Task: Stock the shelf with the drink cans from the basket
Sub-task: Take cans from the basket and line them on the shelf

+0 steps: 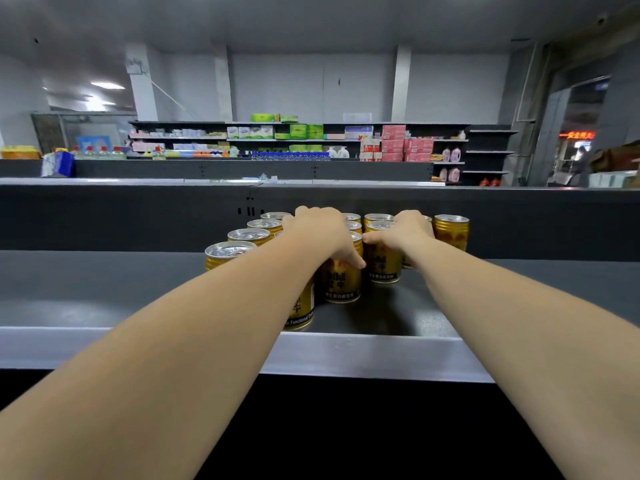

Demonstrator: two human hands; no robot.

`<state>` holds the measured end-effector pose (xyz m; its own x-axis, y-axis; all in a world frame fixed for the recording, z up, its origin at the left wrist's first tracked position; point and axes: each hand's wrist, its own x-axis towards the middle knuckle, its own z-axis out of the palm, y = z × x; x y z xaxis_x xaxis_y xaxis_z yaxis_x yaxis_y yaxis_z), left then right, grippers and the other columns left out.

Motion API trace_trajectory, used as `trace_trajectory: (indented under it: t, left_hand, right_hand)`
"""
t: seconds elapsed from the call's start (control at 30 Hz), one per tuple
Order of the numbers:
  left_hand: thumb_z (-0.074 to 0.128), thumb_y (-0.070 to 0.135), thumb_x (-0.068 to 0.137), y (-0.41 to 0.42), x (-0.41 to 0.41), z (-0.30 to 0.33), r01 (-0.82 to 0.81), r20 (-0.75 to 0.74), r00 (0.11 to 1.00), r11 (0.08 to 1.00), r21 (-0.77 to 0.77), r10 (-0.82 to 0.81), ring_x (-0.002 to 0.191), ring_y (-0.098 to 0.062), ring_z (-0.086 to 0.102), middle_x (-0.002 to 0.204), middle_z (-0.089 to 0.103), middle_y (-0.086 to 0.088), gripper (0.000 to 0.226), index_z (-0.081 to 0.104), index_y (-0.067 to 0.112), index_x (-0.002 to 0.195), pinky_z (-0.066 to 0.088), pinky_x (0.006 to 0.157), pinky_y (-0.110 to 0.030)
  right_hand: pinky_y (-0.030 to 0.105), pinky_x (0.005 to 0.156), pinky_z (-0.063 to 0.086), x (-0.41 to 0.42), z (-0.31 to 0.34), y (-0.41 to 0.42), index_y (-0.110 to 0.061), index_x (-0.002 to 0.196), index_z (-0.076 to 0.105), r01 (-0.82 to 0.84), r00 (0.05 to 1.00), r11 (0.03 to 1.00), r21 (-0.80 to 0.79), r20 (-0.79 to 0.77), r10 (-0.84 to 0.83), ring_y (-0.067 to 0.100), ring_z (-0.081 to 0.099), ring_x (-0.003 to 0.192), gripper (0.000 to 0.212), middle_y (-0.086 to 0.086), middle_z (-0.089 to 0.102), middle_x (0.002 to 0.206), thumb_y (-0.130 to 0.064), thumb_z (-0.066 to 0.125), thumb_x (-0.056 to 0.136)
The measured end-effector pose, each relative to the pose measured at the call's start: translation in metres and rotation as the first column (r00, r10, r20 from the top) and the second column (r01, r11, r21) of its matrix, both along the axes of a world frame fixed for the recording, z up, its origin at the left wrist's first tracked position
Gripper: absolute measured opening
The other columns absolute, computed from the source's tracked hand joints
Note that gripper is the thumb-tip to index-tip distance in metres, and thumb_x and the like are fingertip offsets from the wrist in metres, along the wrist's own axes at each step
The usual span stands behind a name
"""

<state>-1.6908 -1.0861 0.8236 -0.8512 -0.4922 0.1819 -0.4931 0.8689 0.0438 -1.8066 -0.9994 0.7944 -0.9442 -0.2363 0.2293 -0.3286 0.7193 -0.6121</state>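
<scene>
Grey shelf (104, 289), gold cans (341, 278), both hands (322, 230) seemingly gripping cans

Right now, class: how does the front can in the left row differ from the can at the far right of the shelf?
The front-left can stands nearest the shelf edge, partly hidden by an arm; the far-right can stands near the back, fully visible. Neither is gripped. Both are gold, upright, silver-topped.

Your left hand (320, 230) and right hand (410, 230) rest palm-down on gold cans (341, 271) standing at shelf (104, 289) 12 o'clock.
</scene>
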Motion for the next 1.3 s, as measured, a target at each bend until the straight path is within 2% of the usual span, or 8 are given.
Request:
trace_trajectory:
  t: [0.2, 0.33, 0.53, 0.67, 0.77, 0.87, 1.0, 1.3]
  left_hand:
    - [0.063, 0.069, 0.068, 0.0, 0.0, -0.007, 0.022, -0.02, 1.0, 0.998, -0.054, -0.023, 0.126, -0.032, 0.04, 0.132, 0.052, -0.01, 0.081, 0.049, 0.018, 0.13, 0.037, 0.099, -0.047]
    - [0.06, 0.074, 0.066, 0.003, 0.005, -0.006, 0.029, -0.024, 0.999, 0.994, -0.104, -0.031, 0.12, -0.032, 0.047, 0.128, 0.056, -0.01, 0.085, 0.052, 0.014, 0.127, 0.042, 0.095, -0.045]
    - [0.061, 0.067, 0.072, 0.02, 0.043, 0.005, 0.061, -0.153, 0.985, 0.994, -0.096, -0.075, 0.12, -0.032, 0.049, 0.129, 0.055, -0.011, 0.077, 0.053, 0.014, 0.127, 0.043, 0.095, -0.047]
    - [0.061, 0.041, 0.086, 0.047, 0.102, -0.009, 0.294, -0.586, 0.777, 0.956, 0.016, -0.23, 0.118, -0.019, 0.053, 0.127, 0.06, -0.001, 0.047, 0.058, 0.021, 0.128, 0.041, 0.098, -0.034]
    - [0.064, 0.027, 0.086, 0.076, 0.153, -0.051, 0.438, -0.7, 0.649, 0.899, 0.022, -0.299, 0.099, -0.008, 0.057, 0.102, 0.062, 0.01, 0.029, 0.068, 0.023, 0.114, 0.046, 0.086, -0.022]
    - [0.07, 0.021, 0.081, 0.1, 0.187, -0.119, 0.49, -0.647, 0.712, 0.853, 0.179, -0.273, 0.088, 0.0, 0.058, 0.092, 0.063, 0.016, 0.023, 0.071, 0.026, 0.104, 0.047, 0.078, -0.016]
    - [0.069, 0.023, 0.083, 0.128, 0.206, -0.221, 0.369, -0.453, 0.879, 0.812, 0.451, -0.148, 0.089, 0.004, 0.056, 0.09, 0.056, 0.023, 0.022, 0.071, 0.026, 0.104, 0.042, 0.078, -0.01]
    - [0.066, 0.026, 0.086, 0.16, 0.224, -0.429, -0.026, 0.008, 1.0, 0.731, 0.681, 0.029, 0.1, -0.014, 0.062, 0.107, 0.065, 0.001, 0.025, 0.069, 0.02, 0.109, 0.047, 0.088, -0.026]
  right_hand:
    - [0.032, 0.076, 0.044, -0.001, -0.003, 0.002, -0.007, 0.137, 0.041, -0.052, 0.999, 0.999, 0.01, -0.011, 0.052, 0.031, 0.053, 0.121, 0.083, 0.013, 0.053, 0.136, -0.053, 0.071, 0.075]
    - [0.044, 0.102, 0.043, 0.01, -0.007, 0.009, -0.012, 0.143, 0.031, -0.081, 0.996, 0.995, -0.065, -0.033, 0.079, 0.033, 0.042, 0.131, 0.093, 0.016, 0.04, 0.144, -0.052, 0.074, 0.072]
    - [0.043, 0.103, 0.043, 0.06, -0.012, 0.049, -0.021, 0.138, 0.04, -0.249, 0.962, 0.949, -0.193, -0.166, 0.218, 0.025, 0.045, 0.125, 0.069, 0.009, 0.044, 0.141, -0.038, 0.072, 0.079]
    - [0.025, 0.089, 0.045, 0.122, -0.03, 0.101, -0.025, 0.12, 0.056, -0.409, 0.893, 0.893, -0.188, -0.284, 0.349, 0.01, 0.05, 0.107, 0.039, -0.003, 0.055, 0.122, -0.028, 0.069, 0.083]
    - [0.013, 0.082, 0.046, 0.172, -0.069, 0.137, -0.032, 0.106, 0.059, -0.526, 0.834, 0.84, -0.135, -0.277, 0.478, 0.003, 0.055, 0.097, 0.026, -0.015, 0.056, 0.104, -0.026, 0.069, 0.083]
    - [0.009, 0.081, 0.045, 0.208, -0.126, 0.165, -0.03, 0.104, 0.064, -0.593, 0.792, 0.802, -0.073, -0.23, 0.565, -0.002, 0.056, 0.095, 0.026, -0.02, 0.057, 0.101, -0.028, 0.067, 0.079]
    - [0.008, 0.087, 0.039, 0.234, -0.209, 0.189, -0.028, 0.114, 0.06, -0.651, 0.758, 0.759, -0.006, 0.038, 0.651, -0.006, 0.05, 0.103, 0.029, -0.02, 0.051, 0.107, -0.029, 0.065, 0.086]
    - [0.027, 0.091, 0.046, 0.256, -0.395, 0.213, -0.02, 0.123, 0.058, -0.569, 0.756, 0.815, 0.108, 0.46, 0.466, 0.016, 0.056, 0.11, 0.04, 0.002, 0.054, 0.119, -0.028, 0.067, 0.085]
